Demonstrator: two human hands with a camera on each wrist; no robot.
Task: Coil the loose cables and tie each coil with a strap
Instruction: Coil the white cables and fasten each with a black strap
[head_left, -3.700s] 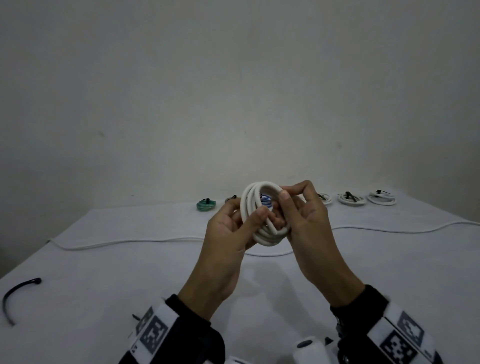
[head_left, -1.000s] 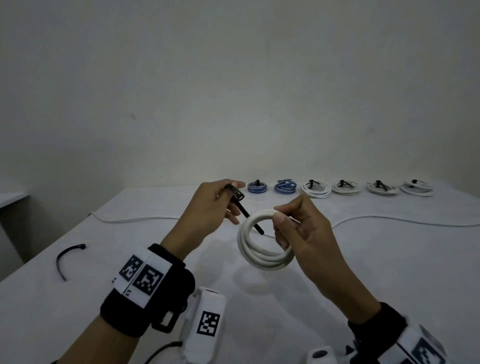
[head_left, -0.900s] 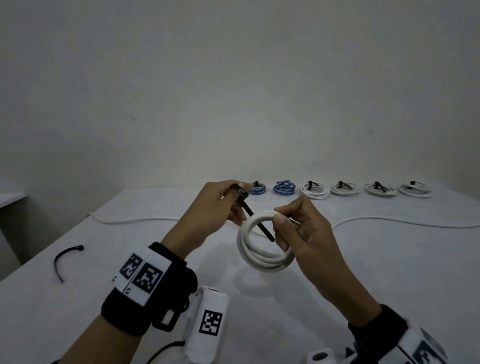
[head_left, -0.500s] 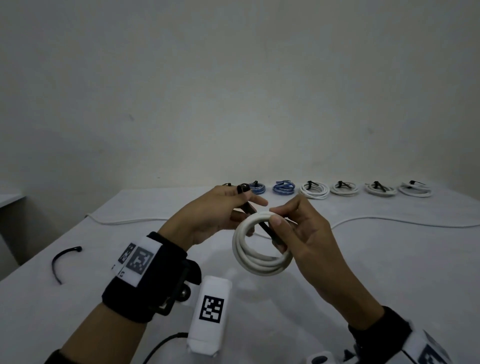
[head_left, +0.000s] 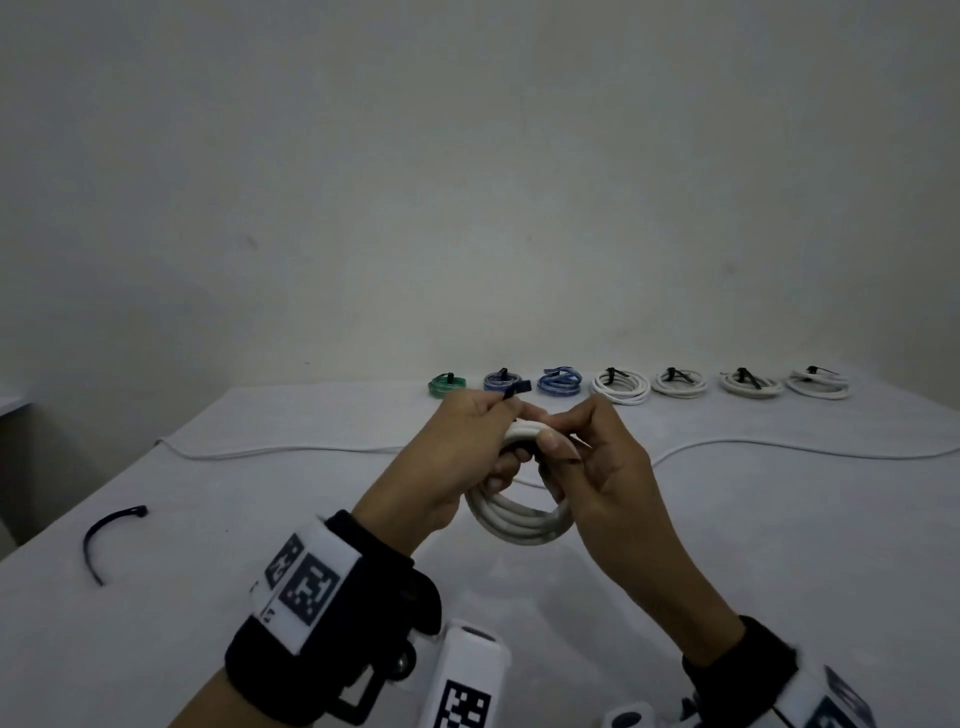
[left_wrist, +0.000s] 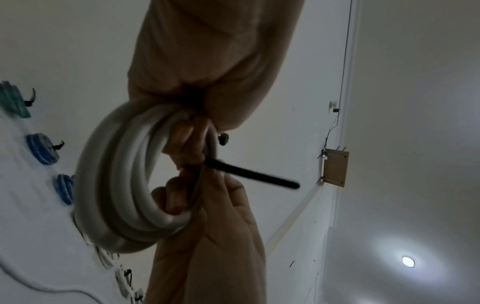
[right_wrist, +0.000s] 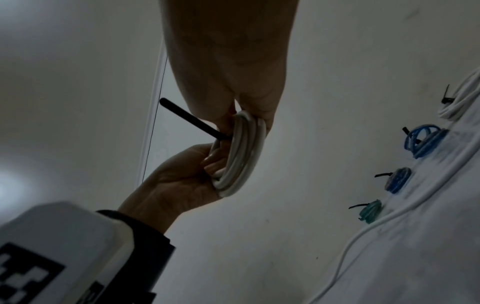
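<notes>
While both hands meet above the table (head_left: 727, 545), the white cable coil (head_left: 522, 522) is held upright in the air between them, clear of the tabletop. Nearest the wearer, each wrist carries a black band with a square-patterned marker. The left hand (head_left: 457, 457) has its fingers curled through the opening of the coil and around its upper turns, and its thumb and forefinger pinch the head end of a black strap (head_left: 517, 389) just above the coil. The right hand (head_left: 597, 467) grips the coil from the opposite side, its fingers curled through the opening and its thumb pressed on the top of the turns. In the left wrist view the strap (left_wrist: 249, 172) passes between the fingertips inside the coil (left_wrist: 122, 185), and its free tail projects away from the coil. To the left of the coil a second black strap (head_left: 106, 538) lies curved on the table. Just behind the coil a loose white cable (head_left: 779, 449) runs across the table from side to side. Farther behind the coil, near the wall, a row of tied coils (head_left: 623, 385) lies on the table: one green, two blue and four white.
</notes>
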